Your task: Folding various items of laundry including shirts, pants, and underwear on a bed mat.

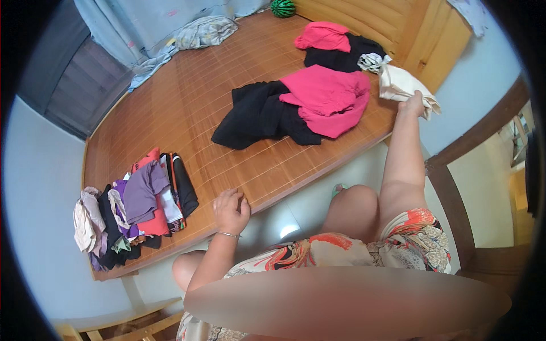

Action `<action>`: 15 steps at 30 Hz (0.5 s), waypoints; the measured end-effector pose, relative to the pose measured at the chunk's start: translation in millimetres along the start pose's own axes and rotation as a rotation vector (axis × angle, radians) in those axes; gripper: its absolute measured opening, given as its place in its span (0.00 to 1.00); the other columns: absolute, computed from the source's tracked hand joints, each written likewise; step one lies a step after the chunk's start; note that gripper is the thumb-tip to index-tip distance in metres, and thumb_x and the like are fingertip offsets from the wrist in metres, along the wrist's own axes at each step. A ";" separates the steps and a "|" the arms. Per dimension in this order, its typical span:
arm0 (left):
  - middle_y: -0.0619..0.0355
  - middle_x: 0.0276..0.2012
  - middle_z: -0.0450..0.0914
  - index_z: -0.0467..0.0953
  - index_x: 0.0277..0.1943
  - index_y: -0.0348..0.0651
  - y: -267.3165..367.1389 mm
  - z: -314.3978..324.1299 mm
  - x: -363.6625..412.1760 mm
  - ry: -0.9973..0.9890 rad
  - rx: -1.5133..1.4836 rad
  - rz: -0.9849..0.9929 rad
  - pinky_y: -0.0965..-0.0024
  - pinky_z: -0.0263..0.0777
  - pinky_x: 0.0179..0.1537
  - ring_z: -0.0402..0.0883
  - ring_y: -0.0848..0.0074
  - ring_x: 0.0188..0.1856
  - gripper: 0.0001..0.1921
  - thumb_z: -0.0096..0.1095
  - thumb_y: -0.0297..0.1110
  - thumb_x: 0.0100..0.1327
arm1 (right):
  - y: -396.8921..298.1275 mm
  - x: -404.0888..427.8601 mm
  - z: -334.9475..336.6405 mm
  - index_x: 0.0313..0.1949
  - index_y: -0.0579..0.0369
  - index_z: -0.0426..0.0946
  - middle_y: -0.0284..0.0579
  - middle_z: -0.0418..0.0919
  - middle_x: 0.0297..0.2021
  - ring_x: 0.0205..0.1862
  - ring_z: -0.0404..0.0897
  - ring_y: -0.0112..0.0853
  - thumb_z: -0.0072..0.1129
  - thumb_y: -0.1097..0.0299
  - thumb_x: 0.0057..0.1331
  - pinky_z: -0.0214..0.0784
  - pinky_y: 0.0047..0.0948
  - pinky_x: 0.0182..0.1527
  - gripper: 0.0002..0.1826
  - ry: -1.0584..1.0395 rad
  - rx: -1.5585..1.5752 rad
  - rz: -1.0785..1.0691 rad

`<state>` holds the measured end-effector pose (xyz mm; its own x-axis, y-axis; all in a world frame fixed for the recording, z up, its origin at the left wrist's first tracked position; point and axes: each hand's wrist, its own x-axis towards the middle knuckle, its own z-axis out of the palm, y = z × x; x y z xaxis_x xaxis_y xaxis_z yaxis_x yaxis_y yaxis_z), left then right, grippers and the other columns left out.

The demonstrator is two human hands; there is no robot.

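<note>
My right hand (413, 105) grips a folded cream cloth (401, 83) at the far right, over the end of the bed. My left hand (231, 211) rests on the front edge of the bamboo-slat bed mat (204, 170), holding nothing, its thumb apart from the fingers. Just left of it lies a stack of clothes (147, 192) in purple, red, white and black. Between my hands are a black garment (264, 115) and a pink garment (330, 96), lying loosely together. Behind them sit a second black garment (332, 57) and a bright pink cloth (324, 36).
A crumpled striped cloth (372, 62) lies near the wooden headboard (362, 17). A green striped ball (283, 7) sits at the far edge. Light blue curtains (140, 25) and a bunched checked cloth (204, 33) line the back. A wooden chair (140, 326) stands at the lower left.
</note>
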<state>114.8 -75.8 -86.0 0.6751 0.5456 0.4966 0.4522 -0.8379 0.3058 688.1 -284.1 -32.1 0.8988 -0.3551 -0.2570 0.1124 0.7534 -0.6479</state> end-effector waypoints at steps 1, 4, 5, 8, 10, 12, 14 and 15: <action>0.52 0.43 0.79 0.78 0.36 0.42 2.4 1.8 2.6 -0.009 -0.005 0.019 0.57 0.64 0.52 0.76 0.59 0.50 0.09 0.62 0.32 0.50 | -2.2 5.7 3.4 0.55 0.73 0.62 0.56 0.75 0.46 0.40 0.81 0.46 0.57 0.73 0.59 0.78 0.40 0.40 0.26 0.046 -0.043 0.007; 0.53 0.43 0.79 0.78 0.36 0.42 3.6 4.1 4.9 -0.008 0.007 0.016 0.57 0.64 0.52 0.75 0.59 0.50 0.10 0.62 0.31 0.50 | 45.3 28.1 -2.5 0.59 0.61 0.63 0.56 0.68 0.56 0.54 0.71 0.47 0.59 0.67 0.61 0.68 0.49 0.52 0.28 -0.083 -0.209 0.251; 0.53 0.43 0.79 0.78 0.37 0.42 3.6 4.3 5.1 -0.008 0.012 0.019 0.57 0.64 0.52 0.75 0.59 0.50 0.10 0.62 0.31 0.49 | 56.5 25.3 -3.6 0.60 0.56 0.64 0.55 0.65 0.59 0.60 0.66 0.46 0.59 0.65 0.61 0.62 0.52 0.57 0.28 -0.083 -0.441 0.387; 0.53 0.43 0.79 0.78 0.37 0.42 2.0 2.0 2.1 -0.009 0.045 -0.005 0.57 0.63 0.52 0.75 0.59 0.50 0.11 0.61 0.31 0.49 | 74.2 -19.3 6.7 0.59 0.50 0.66 0.52 0.62 0.60 0.63 0.59 0.42 0.57 0.61 0.63 0.58 0.50 0.59 0.25 -0.195 -0.534 0.414; 0.53 0.43 0.79 0.78 0.38 0.42 5.5 1.8 6.5 -0.008 0.040 0.007 0.58 0.63 0.52 0.75 0.59 0.49 0.11 0.61 0.31 0.49 | 77.2 -28.3 5.4 0.47 0.56 0.75 0.49 0.75 0.48 0.52 0.72 0.38 0.59 0.59 0.62 0.65 0.36 0.54 0.18 -0.347 -0.717 0.270; 0.53 0.43 0.79 0.79 0.38 0.42 7.3 2.4 9.2 0.000 0.040 0.016 0.58 0.63 0.52 0.75 0.59 0.49 0.12 0.61 0.31 0.49 | 80.7 -55.4 9.3 0.42 0.57 0.76 0.47 0.77 0.44 0.48 0.75 0.38 0.60 0.60 0.61 0.66 0.34 0.52 0.15 -0.486 -0.805 -0.273; 0.53 0.43 0.79 0.79 0.39 0.42 4.8 4.2 6.7 0.007 0.045 0.029 0.58 0.63 0.52 0.75 0.60 0.49 0.12 0.60 0.31 0.49 | 74.6 -111.2 20.1 0.39 0.57 0.77 0.47 0.79 0.40 0.46 0.76 0.37 0.63 0.62 0.59 0.68 0.32 0.50 0.13 -0.818 -0.757 -0.949; 0.53 0.43 0.79 0.79 0.39 0.42 3.8 3.4 4.7 0.012 0.048 0.018 0.58 0.63 0.52 0.75 0.60 0.49 0.12 0.60 0.31 0.49 | 64.3 -147.1 27.2 0.41 0.57 0.76 0.47 0.78 0.40 0.47 0.76 0.36 0.63 0.63 0.59 0.68 0.31 0.49 0.14 -1.031 -0.651 -1.064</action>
<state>121.7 -76.3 -85.2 0.6762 0.5301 0.5116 0.4680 -0.8454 0.2573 574.6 -168.3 -16.4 0.4530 0.1696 0.8752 0.8897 -0.0234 -0.4559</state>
